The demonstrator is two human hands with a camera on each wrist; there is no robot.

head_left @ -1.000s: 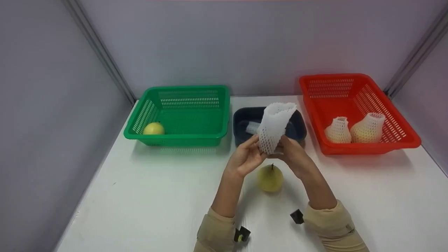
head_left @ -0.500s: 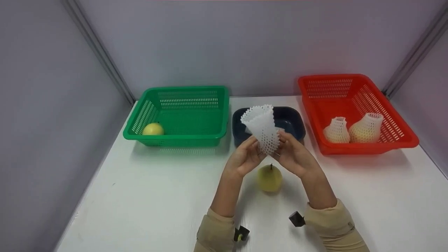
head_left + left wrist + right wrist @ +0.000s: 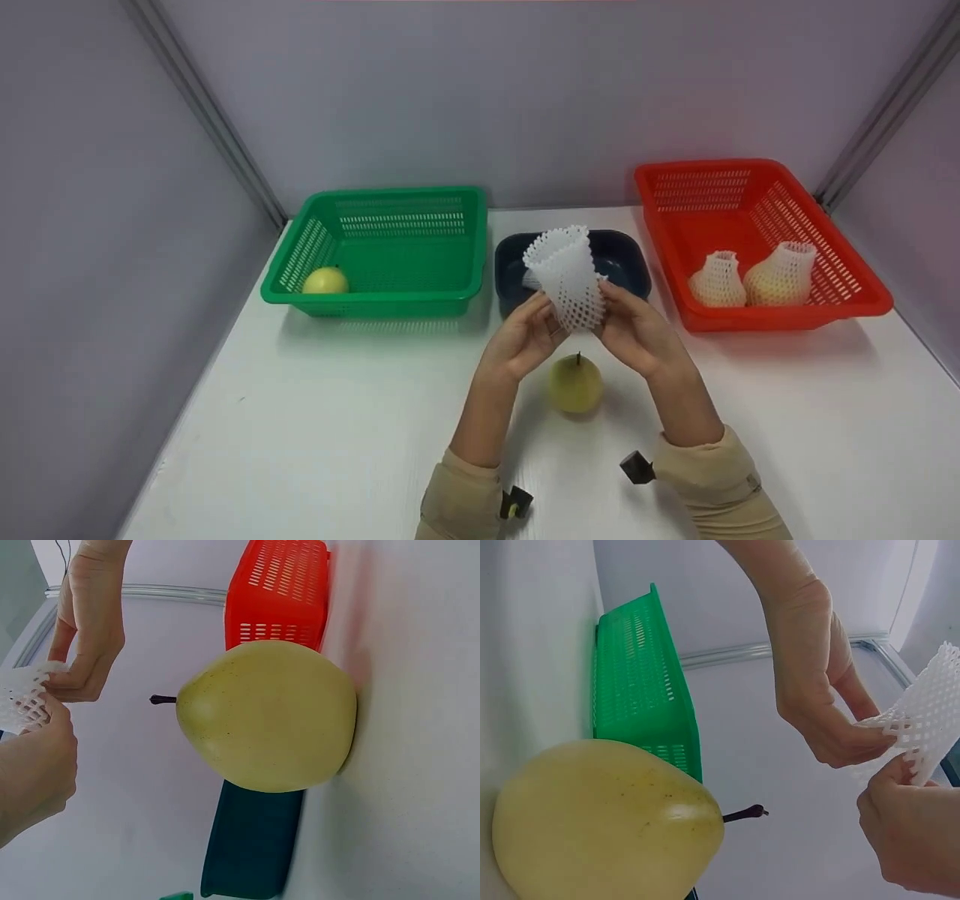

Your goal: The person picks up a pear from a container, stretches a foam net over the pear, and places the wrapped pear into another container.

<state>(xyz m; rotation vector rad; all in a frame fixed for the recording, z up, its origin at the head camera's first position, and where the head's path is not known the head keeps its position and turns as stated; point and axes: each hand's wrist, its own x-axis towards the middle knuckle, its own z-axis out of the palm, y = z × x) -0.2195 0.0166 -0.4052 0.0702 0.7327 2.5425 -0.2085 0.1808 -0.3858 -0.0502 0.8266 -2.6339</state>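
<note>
Both hands hold up a white foam fruit net (image 3: 571, 281) in front of the dark blue basin, its wide mouth tilted up and to the left. The left hand (image 3: 525, 341) pinches the net's lower left edge. On the other side, the right hand (image 3: 636, 334) grips the lower right edge between thumb and fingers. In the right wrist view the fingertips of both hands meet the net's narrow end. Below the hands, a yellow-green pear (image 3: 575, 384) stands upright on the white table, stem up, touched by neither hand.
Behind the net sits a dark blue basin (image 3: 630, 259), with more white netting inside. At the left, a green basket (image 3: 382, 304) holds a yellow fruit (image 3: 325, 280). A red basket (image 3: 787, 319) on the right contains two netted fruits (image 3: 718, 281). Walls enclose the table.
The net's mouth has swung from leaning right to leaning left and shows wider. The right hand has turned, its palm side now showing. The pear has stayed in place.
</note>
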